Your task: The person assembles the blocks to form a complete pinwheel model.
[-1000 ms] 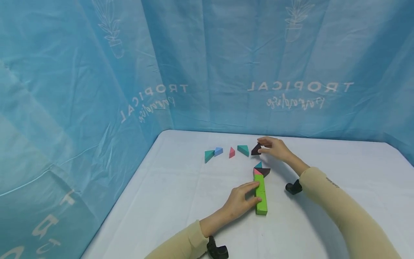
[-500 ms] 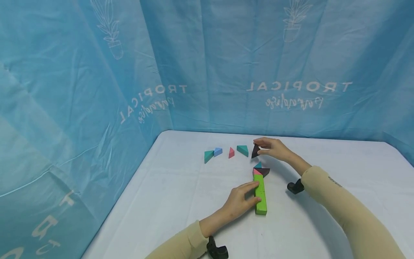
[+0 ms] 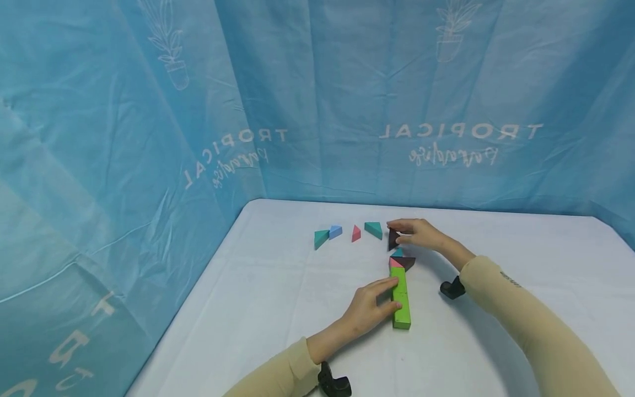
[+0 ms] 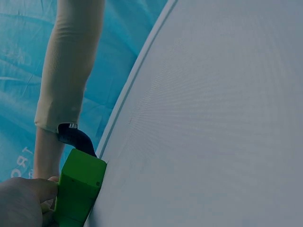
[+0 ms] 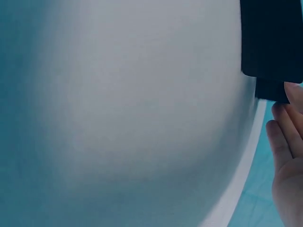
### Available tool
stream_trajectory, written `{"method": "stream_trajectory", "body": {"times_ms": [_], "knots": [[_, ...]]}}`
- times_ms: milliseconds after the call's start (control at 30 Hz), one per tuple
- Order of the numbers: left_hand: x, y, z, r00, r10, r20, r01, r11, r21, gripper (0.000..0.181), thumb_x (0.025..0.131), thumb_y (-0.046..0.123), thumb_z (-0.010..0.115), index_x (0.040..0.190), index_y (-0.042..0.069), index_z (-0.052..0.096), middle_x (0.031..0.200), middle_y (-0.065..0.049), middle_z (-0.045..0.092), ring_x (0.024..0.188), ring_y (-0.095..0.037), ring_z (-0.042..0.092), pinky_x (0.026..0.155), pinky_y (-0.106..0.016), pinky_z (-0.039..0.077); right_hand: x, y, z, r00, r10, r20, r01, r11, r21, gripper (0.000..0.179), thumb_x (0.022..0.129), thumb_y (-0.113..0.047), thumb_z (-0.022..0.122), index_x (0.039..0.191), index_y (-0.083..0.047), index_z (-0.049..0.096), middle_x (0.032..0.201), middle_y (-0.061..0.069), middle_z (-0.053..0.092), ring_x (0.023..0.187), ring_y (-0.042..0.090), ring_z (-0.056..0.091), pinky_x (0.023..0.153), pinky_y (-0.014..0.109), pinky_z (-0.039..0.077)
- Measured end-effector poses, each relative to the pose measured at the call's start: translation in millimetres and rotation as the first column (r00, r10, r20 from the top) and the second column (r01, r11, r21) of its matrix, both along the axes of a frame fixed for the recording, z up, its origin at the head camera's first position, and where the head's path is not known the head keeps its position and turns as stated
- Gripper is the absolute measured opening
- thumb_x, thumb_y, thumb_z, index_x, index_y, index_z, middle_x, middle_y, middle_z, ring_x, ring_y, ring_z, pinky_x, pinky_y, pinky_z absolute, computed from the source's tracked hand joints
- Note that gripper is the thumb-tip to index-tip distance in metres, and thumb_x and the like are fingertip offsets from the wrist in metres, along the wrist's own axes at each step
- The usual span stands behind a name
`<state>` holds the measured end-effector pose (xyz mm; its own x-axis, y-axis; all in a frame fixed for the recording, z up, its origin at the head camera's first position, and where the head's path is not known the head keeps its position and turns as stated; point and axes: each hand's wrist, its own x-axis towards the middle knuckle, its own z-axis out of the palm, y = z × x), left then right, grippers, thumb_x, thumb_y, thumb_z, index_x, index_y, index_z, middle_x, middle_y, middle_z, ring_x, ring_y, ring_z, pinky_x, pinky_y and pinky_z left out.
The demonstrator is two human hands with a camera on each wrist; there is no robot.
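In the head view my left hand (image 3: 366, 312) rests against a row of green blocks (image 3: 402, 313), index fingertip and thumb tip touching its left side and top. The left wrist view shows the thumb beside the green end block (image 4: 81, 187). A pink triangular block (image 3: 395, 264), a black triangular block (image 3: 408, 262) and a teal triangular block (image 3: 398, 252) sit at the row's far end. Just beyond them my right hand (image 3: 418, 231) pinches another black triangular block (image 3: 393, 239) between thumb and fingers. Its dark edge shows by the fingertips in the right wrist view.
Along the back of the white table (image 3: 278, 309) lie a teal triangle (image 3: 320, 238), a blue triangle (image 3: 335, 231), a pink triangle (image 3: 356, 234) and another teal one (image 3: 374, 229). Blue curtains (image 3: 347, 99) hang behind and at the left.
My right hand has turned the black triangular block to a more upright angle and brought it nearer, close to the teal block at the row's end. The left hand has stayed put.
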<state>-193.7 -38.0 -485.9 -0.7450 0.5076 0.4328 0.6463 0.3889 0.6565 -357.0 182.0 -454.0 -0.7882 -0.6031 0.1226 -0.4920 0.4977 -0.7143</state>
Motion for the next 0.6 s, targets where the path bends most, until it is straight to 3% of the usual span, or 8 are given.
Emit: {"method": "stream_trajectory", "body": {"times_ms": [300, 600], "knots": [[0.3, 0.0, 1.1, 1.000, 0.003, 0.006, -0.003, 1.000, -0.009, 0.048, 0.089, 0.020, 0.067, 0.131, 0.001, 0.054, 0.132, -0.008, 0.054, 0.124, -0.014, 0.047, 0.101, -0.024, 0.038, -4.3, -1, 2.0, 0.994, -0.098, 0.039, 0.099, 0.994, -0.037, 0.047, 0.097, -0.024, 0.056, 0.139, -0.004, 0.046, 0.131, 0.015, 0.055, 0.121, 0.032, 0.050, 0.098, 0.050, 0.042], [0.0, -0.4, 0.0, 1.000, -0.003, 0.009, 0.003, 1.000, 0.003, 0.048, 0.089, 0.020, 0.067, 0.131, 0.000, 0.054, 0.133, -0.008, 0.055, 0.124, -0.014, 0.048, 0.102, -0.025, 0.038, -2.2, -8, -0.3, 0.998, -0.057, 0.031, 0.058, 0.998, -0.020, 0.040, 0.094, -0.013, 0.059, 0.131, 0.002, 0.053, 0.128, 0.018, 0.056, 0.116, 0.032, 0.054, 0.093, 0.047, 0.046]]}}
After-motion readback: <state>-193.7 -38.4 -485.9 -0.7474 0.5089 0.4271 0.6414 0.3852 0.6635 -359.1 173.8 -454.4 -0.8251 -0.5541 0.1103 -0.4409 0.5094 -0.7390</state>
